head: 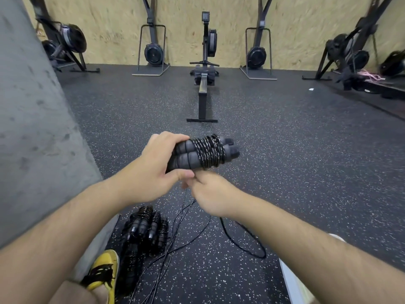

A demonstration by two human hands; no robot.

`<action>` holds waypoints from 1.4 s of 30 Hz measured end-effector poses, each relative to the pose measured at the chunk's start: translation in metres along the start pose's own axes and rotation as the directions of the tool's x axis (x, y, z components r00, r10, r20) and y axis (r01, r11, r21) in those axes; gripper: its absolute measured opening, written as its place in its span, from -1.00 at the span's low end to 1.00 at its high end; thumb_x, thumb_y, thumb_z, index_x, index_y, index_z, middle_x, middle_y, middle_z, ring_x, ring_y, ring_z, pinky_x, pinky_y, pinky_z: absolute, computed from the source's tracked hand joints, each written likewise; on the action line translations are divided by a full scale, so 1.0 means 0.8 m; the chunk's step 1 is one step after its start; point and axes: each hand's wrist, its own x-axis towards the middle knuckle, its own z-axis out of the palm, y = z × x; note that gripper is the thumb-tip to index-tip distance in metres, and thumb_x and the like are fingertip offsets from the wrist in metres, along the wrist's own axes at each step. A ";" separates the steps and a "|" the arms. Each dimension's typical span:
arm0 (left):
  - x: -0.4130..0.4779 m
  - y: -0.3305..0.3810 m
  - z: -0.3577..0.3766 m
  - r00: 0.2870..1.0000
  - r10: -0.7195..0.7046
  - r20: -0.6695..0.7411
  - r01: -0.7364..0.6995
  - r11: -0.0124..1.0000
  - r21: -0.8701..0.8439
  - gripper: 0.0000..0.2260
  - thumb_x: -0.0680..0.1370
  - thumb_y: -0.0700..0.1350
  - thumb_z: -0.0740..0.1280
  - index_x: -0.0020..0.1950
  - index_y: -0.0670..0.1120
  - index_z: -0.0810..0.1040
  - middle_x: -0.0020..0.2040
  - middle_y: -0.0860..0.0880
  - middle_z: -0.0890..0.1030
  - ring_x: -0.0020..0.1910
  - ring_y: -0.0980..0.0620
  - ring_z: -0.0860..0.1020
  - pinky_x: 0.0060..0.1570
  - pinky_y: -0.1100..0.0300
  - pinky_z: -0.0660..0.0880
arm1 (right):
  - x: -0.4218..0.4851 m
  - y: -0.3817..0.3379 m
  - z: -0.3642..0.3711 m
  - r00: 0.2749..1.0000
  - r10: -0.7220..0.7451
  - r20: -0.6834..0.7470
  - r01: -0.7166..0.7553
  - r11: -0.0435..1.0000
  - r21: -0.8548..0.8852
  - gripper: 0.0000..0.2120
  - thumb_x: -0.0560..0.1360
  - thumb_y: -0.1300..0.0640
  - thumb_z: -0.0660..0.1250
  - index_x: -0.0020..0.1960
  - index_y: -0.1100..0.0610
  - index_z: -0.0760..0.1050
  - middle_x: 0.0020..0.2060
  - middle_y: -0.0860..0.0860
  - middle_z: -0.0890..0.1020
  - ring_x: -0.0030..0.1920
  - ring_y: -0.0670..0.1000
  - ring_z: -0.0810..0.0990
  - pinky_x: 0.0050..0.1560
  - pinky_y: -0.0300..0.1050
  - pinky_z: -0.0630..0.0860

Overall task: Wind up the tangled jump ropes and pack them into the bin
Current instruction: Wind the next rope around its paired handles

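My left hand [151,170] is wrapped tight round a pair of black foam jump-rope handles [186,157], held side by side with their far ends pointing right and away from me. The black, white-flecked cord [210,151] is wound in close turns around the middle of both handles. My right hand [210,191] sits just beneath and touches my left thumb. Its fingers are curled in on the free run of that cord, though the pinch itself is hidden under the hand.

From there the thin strands drop to the speckled rubber floor [306,150], where loose cords [241,244] loop and cross between my forearms. Near left of them, a heap of wound jump ropes [146,227] lies on the floor, just beyond my yellow-and-black shoe [103,270]. I cannot make out a bin for certain.

A grey concrete pillar [32,128] rises on the left. Far ahead, in the middle, stands a rowing machine [203,80], its rail pointing toward me, and upright machines flank it against the plywood wall [109,18].
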 end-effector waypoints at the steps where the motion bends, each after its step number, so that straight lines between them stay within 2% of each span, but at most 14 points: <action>1: 0.001 -0.008 -0.001 1.000 -0.006 0.001 0.006 0.999 0.048 -0.35 0.46 0.27 0.31 0.44 -0.03 0.34 0.19 0.05 0.41 0.18 0.01 0.35 0.26 0.06 0.31 | -0.003 -0.006 0.004 1.000 -0.031 -0.005 0.031 0.999 0.009 -0.72 0.70 0.03 0.04 0.17 0.11 0.48 0.00 -0.02 0.61 0.00 -0.03 0.57 0.04 -0.14 0.50; 2: 0.003 -0.015 -0.004 1.000 -0.019 0.011 0.018 0.995 0.097 -0.35 0.46 0.30 0.30 0.45 -0.01 0.33 0.19 0.04 0.42 0.18 -0.03 0.36 0.26 -0.07 0.33 | -0.007 -0.011 0.003 0.999 -0.042 -0.005 0.042 0.999 -0.025 -0.68 0.70 -0.01 0.02 0.18 0.13 0.47 0.07 0.04 0.62 0.08 0.05 0.58 0.13 -0.04 0.50; 4: 0.008 -0.025 -0.007 0.998 -0.058 0.040 0.050 0.984 0.168 -0.33 0.45 0.34 0.27 0.45 0.02 0.31 0.21 0.04 0.42 0.19 -0.07 0.38 0.27 -0.21 0.34 | -0.013 -0.015 -0.001 0.998 -0.059 0.010 0.060 0.989 -0.133 -0.67 0.70 -0.04 0.01 0.13 0.14 0.45 0.07 0.08 0.61 0.05 0.09 0.57 0.06 -0.01 0.49; 7: 0.011 -0.029 -0.006 0.997 -0.061 0.055 0.047 0.974 0.221 -0.37 0.46 0.26 0.38 0.44 0.04 0.31 0.19 0.08 0.38 0.18 -0.05 0.35 0.25 -0.20 0.35 | -0.025 -0.020 -0.022 0.996 -0.089 0.000 0.087 0.973 -0.216 -0.73 0.69 -0.04 0.06 -0.03 0.08 0.42 -0.14 -0.01 0.56 -0.15 0.02 0.50 -0.23 -0.11 0.37; 10: 0.011 -0.031 0.000 0.996 -0.058 0.064 0.039 0.966 0.255 -0.39 0.49 0.10 0.49 0.45 0.01 0.33 0.22 0.05 0.37 0.16 0.03 0.25 0.22 -0.08 0.31 | -0.035 -0.022 -0.045 0.992 -0.122 -0.005 0.114 0.939 -0.323 -0.73 0.66 -0.03 0.12 -0.14 0.06 0.41 -0.27 -0.05 0.53 -0.22 0.02 0.50 -0.33 -0.16 0.32; 15: 0.012 -0.025 0.012 0.988 -0.066 0.141 0.013 0.936 0.352 -0.40 0.51 0.09 0.47 0.46 -0.03 0.34 0.28 -0.01 0.39 0.21 -0.03 0.28 0.19 -0.01 0.27 | -0.049 -0.026 -0.063 0.976 -0.214 0.031 0.204 0.863 -0.462 -0.78 0.66 -0.01 0.12 -0.15 -0.01 0.32 -0.26 -0.07 0.47 -0.22 0.04 0.45 -0.28 -0.04 0.30; 20: 0.009 -0.008 0.019 0.973 0.000 0.230 -0.071 0.951 0.299 -0.41 0.49 0.08 0.49 0.44 0.01 0.35 0.24 0.08 0.36 0.17 0.08 0.22 0.12 0.09 0.18 | -0.034 -0.009 -0.088 0.919 -0.383 -0.091 0.243 0.735 -0.633 -0.75 0.66 -0.08 0.08 0.12 -0.07 0.52 -0.04 -0.12 0.53 0.01 0.00 0.55 0.00 0.00 0.50; 24: 0.005 0.011 0.020 0.957 0.054 0.285 -0.120 0.969 0.216 -0.43 0.49 0.03 0.49 0.42 0.02 0.33 0.17 0.17 0.29 0.13 0.16 0.17 0.12 0.11 0.16 | -0.011 0.021 -0.101 0.926 -0.352 -0.138 0.262 0.861 -0.436 -0.87 0.59 -0.07 0.28 0.06 -0.17 0.60 -0.16 -0.20 0.49 -0.07 -0.19 0.48 0.04 -0.03 0.48; 28: -0.001 0.022 0.015 0.949 0.085 0.304 -0.115 0.990 0.083 -0.44 0.49 0.07 0.46 0.41 0.03 0.31 0.17 0.21 0.29 0.15 0.20 0.21 0.19 0.12 0.20 | 0.001 0.043 -0.107 0.943 -0.290 -0.166 0.266 0.952 -0.149 -0.90 0.54 -0.02 0.40 0.01 -0.09 0.68 -0.20 -0.12 0.56 -0.13 -0.14 0.56 0.08 -0.01 0.50; 31: -0.005 0.030 0.013 0.953 0.065 0.295 -0.052 0.997 -0.052 -0.43 0.46 0.10 0.42 0.41 0.10 0.28 0.16 0.29 0.30 0.24 0.25 0.26 0.25 0.14 0.25 | 0.008 0.055 -0.106 0.960 -0.237 -0.150 0.243 0.970 0.022 -0.88 0.56 0.03 0.39 0.03 -0.01 0.68 -0.14 -0.04 0.67 -0.10 -0.11 0.62 0.14 -0.01 0.54; 34: -0.010 0.032 0.011 0.961 -0.012 0.276 0.052 0.989 -0.138 -0.34 0.44 0.13 0.45 0.44 0.24 0.19 0.22 0.28 0.29 0.31 0.22 0.32 0.38 0.07 0.31 | 0.011 0.060 -0.095 0.975 -0.196 -0.102 0.212 0.960 0.181 -0.82 0.59 0.00 0.35 0.07 0.06 0.67 -0.07 0.18 0.68 -0.13 -0.05 0.58 0.10 0.07 0.55; 37: -0.012 0.032 0.008 0.959 -0.028 0.283 0.086 0.977 -0.193 -0.29 0.45 0.09 0.49 0.49 0.22 0.18 0.29 0.16 0.33 0.37 0.26 0.32 0.45 0.12 0.28 | 0.008 0.060 -0.087 0.993 -0.111 0.038 0.085 0.902 0.424 -0.81 0.63 0.06 0.29 0.06 0.14 0.63 -0.16 0.13 0.69 -0.20 -0.06 0.62 -0.18 -0.11 0.59; 39: -0.013 0.036 0.006 0.962 -0.031 0.272 0.101 0.963 -0.250 -0.27 0.45 0.14 0.47 0.53 0.18 0.19 0.33 0.11 0.36 0.40 0.24 0.33 0.45 0.13 0.29 | 0.002 0.060 -0.082 0.984 -0.069 0.164 -0.014 0.890 0.456 -0.87 0.63 0.22 0.23 0.00 0.17 0.56 -0.20 0.06 0.64 -0.33 -0.13 0.63 -0.33 -0.28 0.56; 42: -0.012 0.041 0.004 0.981 -0.059 0.186 0.111 0.953 -0.283 -0.25 0.45 0.27 0.36 0.58 0.19 0.15 0.34 0.16 0.37 0.43 0.17 0.30 0.42 0.11 0.28 | -0.003 0.049 -0.067 0.984 -0.009 0.177 -0.045 0.953 0.300 -0.76 0.64 0.35 0.14 -0.15 0.14 0.43 -0.29 -0.02 0.52 -0.37 -0.17 0.54 -0.16 -0.27 0.61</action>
